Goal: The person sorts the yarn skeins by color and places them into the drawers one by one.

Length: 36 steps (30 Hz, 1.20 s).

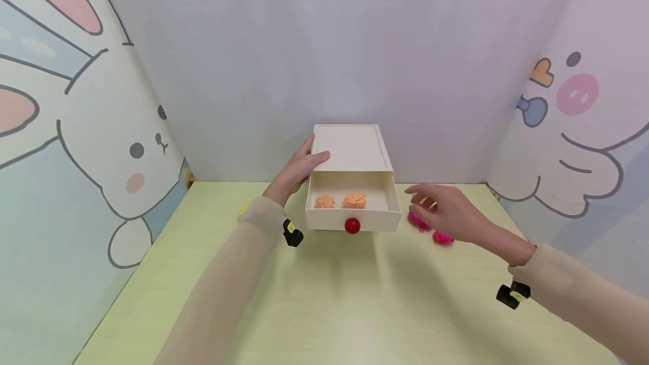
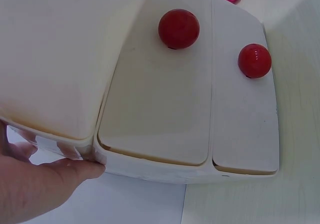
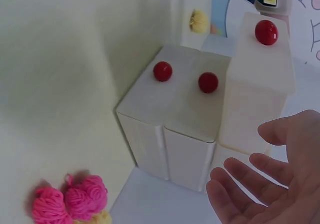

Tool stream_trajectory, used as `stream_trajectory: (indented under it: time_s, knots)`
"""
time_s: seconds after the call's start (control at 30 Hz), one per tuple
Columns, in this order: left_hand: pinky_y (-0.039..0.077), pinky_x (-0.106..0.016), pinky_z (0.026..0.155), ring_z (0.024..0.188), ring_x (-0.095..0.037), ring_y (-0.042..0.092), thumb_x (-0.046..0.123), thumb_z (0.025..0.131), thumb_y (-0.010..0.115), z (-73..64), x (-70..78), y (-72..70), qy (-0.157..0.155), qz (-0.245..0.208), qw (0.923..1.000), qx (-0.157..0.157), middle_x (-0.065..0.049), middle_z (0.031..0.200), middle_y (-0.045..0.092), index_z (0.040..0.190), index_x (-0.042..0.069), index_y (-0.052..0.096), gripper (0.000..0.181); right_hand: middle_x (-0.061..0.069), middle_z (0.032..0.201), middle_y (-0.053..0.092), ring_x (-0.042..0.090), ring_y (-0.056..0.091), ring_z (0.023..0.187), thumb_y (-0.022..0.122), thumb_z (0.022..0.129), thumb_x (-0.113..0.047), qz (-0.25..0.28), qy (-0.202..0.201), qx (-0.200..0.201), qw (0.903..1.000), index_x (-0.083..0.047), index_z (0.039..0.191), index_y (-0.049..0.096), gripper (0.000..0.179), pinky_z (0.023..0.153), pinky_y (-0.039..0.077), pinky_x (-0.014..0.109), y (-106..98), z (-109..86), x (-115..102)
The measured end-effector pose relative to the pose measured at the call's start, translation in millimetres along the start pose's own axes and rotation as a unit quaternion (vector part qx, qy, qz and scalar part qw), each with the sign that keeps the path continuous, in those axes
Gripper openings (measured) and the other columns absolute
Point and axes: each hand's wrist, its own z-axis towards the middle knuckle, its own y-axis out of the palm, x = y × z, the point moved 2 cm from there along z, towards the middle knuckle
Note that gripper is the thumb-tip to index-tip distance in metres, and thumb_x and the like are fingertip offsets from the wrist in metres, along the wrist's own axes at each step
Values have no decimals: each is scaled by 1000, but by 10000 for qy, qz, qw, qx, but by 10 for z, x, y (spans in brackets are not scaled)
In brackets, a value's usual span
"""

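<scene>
A white drawer cabinet [image 1: 350, 148] stands against the back wall with its top drawer [image 1: 329, 220] pulled out by its red knob side. Two orange yarn bundles [image 1: 354, 201] lie inside that drawer. My left hand [image 1: 299, 168] grips the cabinet's upper left edge, thumb on top and fingers along the side. In the left wrist view, the two lower drawers [image 2: 155, 99] are closed, each with a red knob. To the right of the drawer hovers my right hand [image 1: 451, 213], fingers loosely bent and holding nothing, above pink yarn bundles [image 1: 443, 237].
Yellow yarn [image 1: 243, 208] lies left of the cabinet, partly hidden by the left arm. Pale yellow yarn [image 3: 100, 218] sits beside the pink bundles in the right wrist view. Cartoon-printed panels [image 1: 573, 128] close in both sides of the light green table [image 1: 329, 308].
</scene>
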Motion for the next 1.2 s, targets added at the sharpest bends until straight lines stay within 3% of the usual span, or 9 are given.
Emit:
stream_trajectory:
  time_s: [0.17, 0.3, 0.5, 0.67, 0.83, 1.0, 1.2]
  knots:
    - [34, -59, 122, 161, -36, 21, 31, 107, 65, -8, 10, 1, -28, -8, 10000, -7, -9, 179, 8, 173, 35, 5, 89, -6, 94, 74, 7, 66, 78, 73, 102, -17, 163, 143, -292, 9993, -4, 131, 70, 32, 72, 58, 28, 206, -112, 83]
    - [34, -59, 121, 160, -38, 23, 32, 107, 65, -8, 7, 2, -51, -27, 10000, -22, -10, 179, 8, 173, 34, 4, 89, -4, 101, 76, 10, 68, 84, 73, 103, -27, 544, 392, -616, 9958, -5, 128, 72, 33, 71, 57, 27, 375, -182, 73]
    - [35, -60, 121, 160, -37, 23, 31, 107, 65, -11, 5, -1, -43, -53, 10000, -26, -9, 179, 8, 173, 34, 5, 89, 5, 119, 76, 21, 73, 96, 65, 106, -41, 1274, 841, -1530, 9764, -5, 134, 72, 46, 76, 60, 31, 573, -261, -20]
    - [36, -60, 120, 159, -38, 25, 31, 107, 65, -19, 10, -6, -35, -73, 10000, -28, -10, 179, 8, 173, 34, 4, 90, 13, 128, 73, 33, 74, 107, 58, 110, -40, 2280, 954, -2210, 9434, -6, 143, 67, 48, 86, 62, 37, 711, -290, -147]
    - [36, -60, 120, 159, -39, 25, 31, 107, 65, -29, 20, -10, -44, -66, 10000, -46, -11, 179, 8, 173, 34, 4, 90, 15, 132, 71, 40, 71, 116, 51, 113, -37, 3422, 895, -2470, 9021, -1, 147, 61, 50, 95, 60, 39, 835, -240, -314]
    - [37, -62, 119, 159, -40, 26, 30, 107, 64, -31, 17, -13, -67, -46, 10000, -17, -10, 179, 8, 172, 36, 5, 88, 16, 134, 70, 43, 68, 121, 46, 115, -38, 4252, 1010, -2462, 8651, 2, 147, 58, 53, 98, 59, 41, 933, -126, -498]
    - [33, -61, 122, 162, -37, 18, 31, 107, 65, -26, 0, -6, -50, -13, 10000, 16, -9, 180, 5, 173, 34, 5, 89, 23, 136, 68, 34, 73, 114, 46, 114, -44, 5056, 1470, -2207, 8210, 6, 146, 55, 60, 98, 59, 42, 959, -9, -637]
